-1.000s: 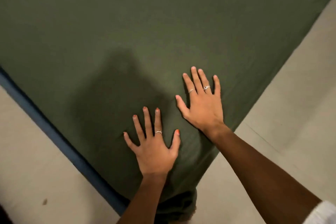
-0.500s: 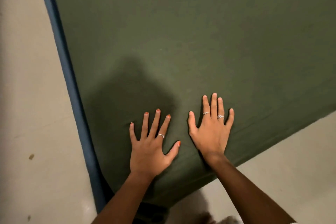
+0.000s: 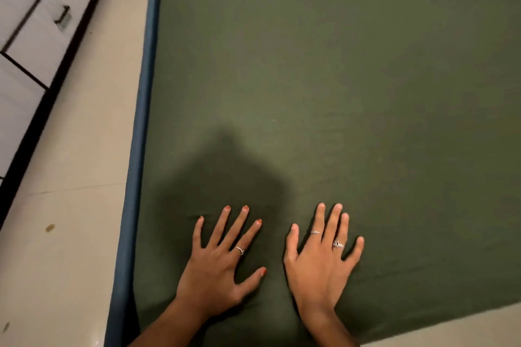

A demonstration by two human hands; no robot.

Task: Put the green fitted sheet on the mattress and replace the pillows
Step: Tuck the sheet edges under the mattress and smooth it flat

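**Two flat hands on the green sheet**

Both forearms were cut off by the bottom edge of the view, so nothing of the person beyond them showed. The dark green cotton fitted sheet (image 3: 324, 79) ran out of the picture at the top and right, and the mattress beneath it was hidden; only a blue padded strip (image 3: 142, 127) showed along the sheet's left side, and whether that was mattress edge or bed frame could not be told. No pillows appeared. The white drawer unit with dark handles (image 3: 31, 17), well to the left of the sheet, was blurred and partly cropped.

The left hand (image 3: 222, 270) lay palm down on the sheet near its lower left corner, fingers straight and spread, gripping nothing. The right hand (image 3: 321, 259) lay just beside it, apart from it, also flat with fingers extended and holding nothing; rings showed on two of its fingers and one on the left. A dark shadow fell on the sheet just above the hands. Pale floor tiles (image 3: 79, 205) bordered the sheet at left and lower right.
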